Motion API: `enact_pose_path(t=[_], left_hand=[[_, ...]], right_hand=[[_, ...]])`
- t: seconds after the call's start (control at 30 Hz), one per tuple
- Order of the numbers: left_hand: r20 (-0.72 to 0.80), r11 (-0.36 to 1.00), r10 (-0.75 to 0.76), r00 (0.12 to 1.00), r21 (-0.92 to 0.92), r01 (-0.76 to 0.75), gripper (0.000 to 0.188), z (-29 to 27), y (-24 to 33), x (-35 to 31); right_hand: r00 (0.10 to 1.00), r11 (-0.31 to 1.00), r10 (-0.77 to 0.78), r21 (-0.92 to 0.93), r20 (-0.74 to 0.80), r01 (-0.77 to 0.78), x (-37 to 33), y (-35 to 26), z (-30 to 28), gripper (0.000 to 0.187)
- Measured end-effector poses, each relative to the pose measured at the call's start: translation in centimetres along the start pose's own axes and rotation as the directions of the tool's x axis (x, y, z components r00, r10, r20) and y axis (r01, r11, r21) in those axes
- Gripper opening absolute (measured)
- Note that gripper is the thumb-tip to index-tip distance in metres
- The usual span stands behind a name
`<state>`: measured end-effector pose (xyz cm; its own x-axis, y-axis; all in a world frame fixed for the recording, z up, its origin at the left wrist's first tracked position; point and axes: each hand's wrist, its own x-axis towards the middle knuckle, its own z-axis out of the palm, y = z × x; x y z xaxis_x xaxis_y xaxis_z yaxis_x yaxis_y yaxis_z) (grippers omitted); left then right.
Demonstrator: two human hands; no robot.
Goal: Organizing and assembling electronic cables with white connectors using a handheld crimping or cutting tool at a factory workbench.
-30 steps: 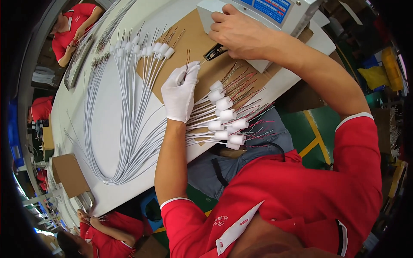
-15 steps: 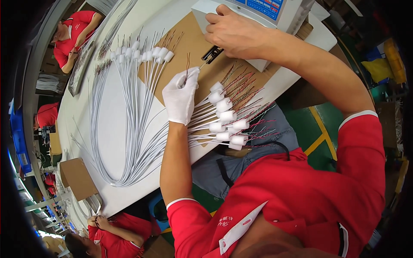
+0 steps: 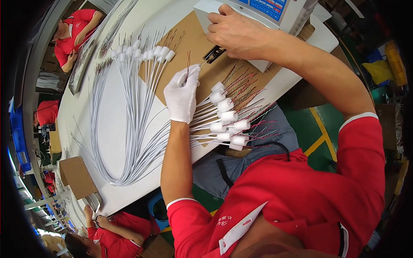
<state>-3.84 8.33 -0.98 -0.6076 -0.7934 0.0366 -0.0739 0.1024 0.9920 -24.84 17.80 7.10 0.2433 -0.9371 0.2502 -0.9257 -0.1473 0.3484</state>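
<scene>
Little change is noted over the last half second. The left hand (image 3: 181,94) and right hand (image 3: 236,34) hold practically the same positions; at the near left, a co-worker's hands (image 3: 88,211) now stand apart, having been together. In my judgement, the work is being held steady at one point.

Left hand, white-gloved: thumb and fingers are pinched together with no visible gap, gripping thin twisted wires (image 3: 188,60) that project upward. A pale strand runs from this grip toward a black clip (image 3: 214,53) over the brown board (image 3: 189,32).

Right hand, bare: fingers are curled beside the white machine (image 3: 202,17), just beyond the clip; whether they grasp anything cannot be determined.

White cables (image 3: 116,176) curve across the counter (image 3: 118,198). White cylinders (image 3: 224,105) on their ends lie right of the glove.
</scene>
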Motion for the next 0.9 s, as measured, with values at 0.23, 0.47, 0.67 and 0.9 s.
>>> enact_pose_path(t=[0.23, 0.47, 0.67, 0.9], left_hand=[[0.029, 0.999, 0.009, 1.000, 0.032, -0.010, 0.024, -0.2, 0.2, 0.1], [0.022, 0.885, 0.387, 0.922, 0.272, -0.378, 0.019, -0.4, 0.2, 0.1], [0.034, 0.843, 0.450, 0.892, 0.314, -0.437, 0.016, -0.5, 0.0, 0.3], [0.053, 0.844, 0.356, 0.933, 0.411, -0.345, 0.014, -0.6, 0.5, 0.1]], right_hand=[[1.000, 1.000, 0.017, -0.001, 0.004, -0.017, -0.1, -0.1, -0.2, 0.006], [0.987, 0.943, 0.150, 0.308, -0.050, -0.127, 0.0, 0.5, -1.1, 0.017], [0.956, 0.860, 0.266, 0.478, -0.125, -0.177, 0.0, 0.8, -1.0, 0.021], [0.962, 0.873, 0.239, 0.464, -0.132, -0.153, 0.1, 0.7, -1.4, 0.022]])
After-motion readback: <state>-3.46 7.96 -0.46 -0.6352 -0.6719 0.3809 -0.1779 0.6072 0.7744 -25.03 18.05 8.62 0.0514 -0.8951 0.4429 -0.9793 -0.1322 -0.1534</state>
